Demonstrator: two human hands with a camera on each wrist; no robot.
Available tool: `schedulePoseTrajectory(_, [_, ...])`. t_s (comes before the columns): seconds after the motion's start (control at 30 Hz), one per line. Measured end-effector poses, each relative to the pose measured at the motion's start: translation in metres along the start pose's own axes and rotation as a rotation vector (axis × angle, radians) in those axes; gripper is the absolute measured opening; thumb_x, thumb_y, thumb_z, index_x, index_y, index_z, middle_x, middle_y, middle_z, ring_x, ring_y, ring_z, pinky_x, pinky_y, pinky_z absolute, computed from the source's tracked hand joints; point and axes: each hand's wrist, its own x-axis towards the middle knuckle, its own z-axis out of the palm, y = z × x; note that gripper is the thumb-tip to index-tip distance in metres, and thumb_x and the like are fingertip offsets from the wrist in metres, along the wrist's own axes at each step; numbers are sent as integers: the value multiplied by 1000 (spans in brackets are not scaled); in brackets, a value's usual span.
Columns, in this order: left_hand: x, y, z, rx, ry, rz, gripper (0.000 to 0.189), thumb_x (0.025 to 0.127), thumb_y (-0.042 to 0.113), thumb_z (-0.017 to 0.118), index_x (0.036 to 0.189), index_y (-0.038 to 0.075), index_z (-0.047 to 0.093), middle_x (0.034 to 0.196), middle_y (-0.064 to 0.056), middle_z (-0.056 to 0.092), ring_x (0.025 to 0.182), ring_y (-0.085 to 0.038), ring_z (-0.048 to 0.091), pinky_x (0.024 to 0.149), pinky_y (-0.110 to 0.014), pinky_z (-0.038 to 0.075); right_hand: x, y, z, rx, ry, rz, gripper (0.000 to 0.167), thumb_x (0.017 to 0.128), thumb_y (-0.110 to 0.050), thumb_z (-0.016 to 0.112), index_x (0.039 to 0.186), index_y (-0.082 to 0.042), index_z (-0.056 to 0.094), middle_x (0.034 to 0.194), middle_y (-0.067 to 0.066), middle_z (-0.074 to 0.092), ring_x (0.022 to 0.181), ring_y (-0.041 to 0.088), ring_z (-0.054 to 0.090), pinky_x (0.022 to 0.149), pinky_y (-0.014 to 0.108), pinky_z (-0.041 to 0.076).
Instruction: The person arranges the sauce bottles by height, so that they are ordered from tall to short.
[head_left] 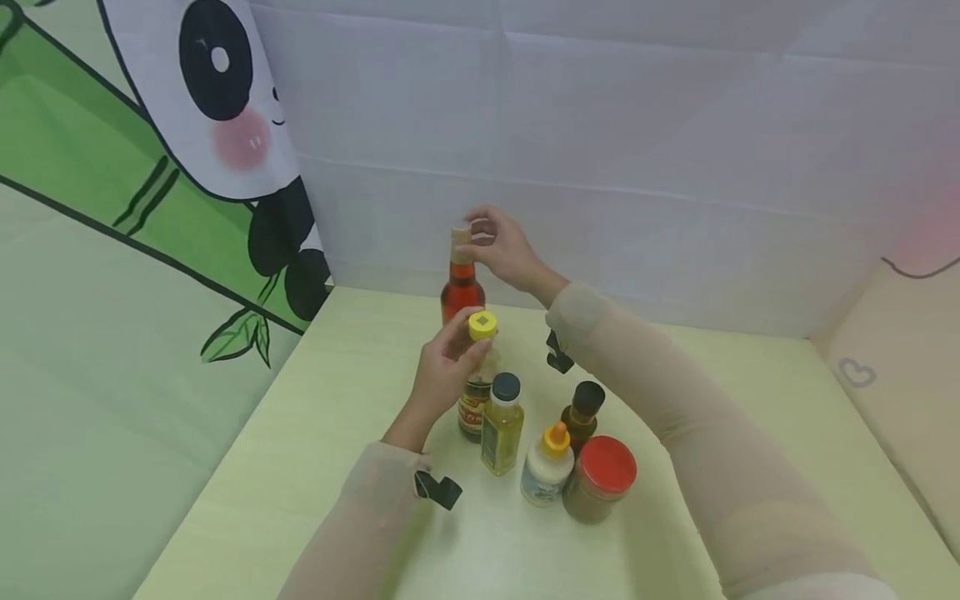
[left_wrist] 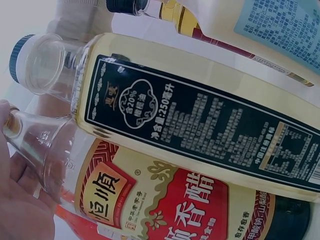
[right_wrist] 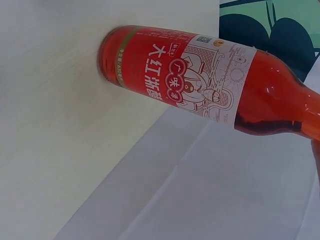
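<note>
My right hand (head_left: 512, 252) grips the neck of a tall bottle of red vinegar (head_left: 462, 298) by the back wall. In the right wrist view this red vinegar bottle (right_wrist: 175, 75) stands on the tabletop, its neck running out of frame. Nearer to me, my left hand (head_left: 437, 371) holds a yellow-capped vinegar bottle (head_left: 472, 407) by its neck, thumb and fingers on opposite sides. A square oil bottle (head_left: 501, 435) with a dark cap stands right in front of it. The left wrist view shows that oil bottle (left_wrist: 200, 120) partly covering the vinegar bottle (left_wrist: 165, 195).
To the right stand a white squeeze bottle (head_left: 547, 475) with an orange tip, a small dark-capped bottle (head_left: 581, 415) and a red-lidded jar (head_left: 600, 483), close together. A pale cloth wall (head_left: 637, 167) borders the table (head_left: 360, 375) at the back; a panda-print cloth hangs at left.
</note>
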Motion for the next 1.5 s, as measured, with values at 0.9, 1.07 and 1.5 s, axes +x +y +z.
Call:
schedulePoseTrajectory(0.9, [-7,41,-10,33,28,18,42,95,0,61,133,-9,49,118,-28,62,114,-39,58,97,-44,47,13,-11,19,-50,-57,78,49,90,-6,71,131,-6,43,116,13,58,107,23,60,91,33,50])
schedulePoseTrajectory(1.07, [-8,41,-9,33,23,5,41,95,1,61,134,-7,49,119,-28,62,115,-38,58,98,-43,47,11,-13,19,-63,-62,105,50,90,-8,70,131,-7,42,119,13,58,109,22,58,92,35,49])
schedulePoseTrajectory(1.5, [-8,44,-6,52,14,-3,41,95,1,61,134,-7,49,119,-27,62,115,-37,58,98,-44,47,2,-19,6,7,-102,167,59,91,-11,70,140,-4,39,134,16,53,118,22,55,91,36,52])
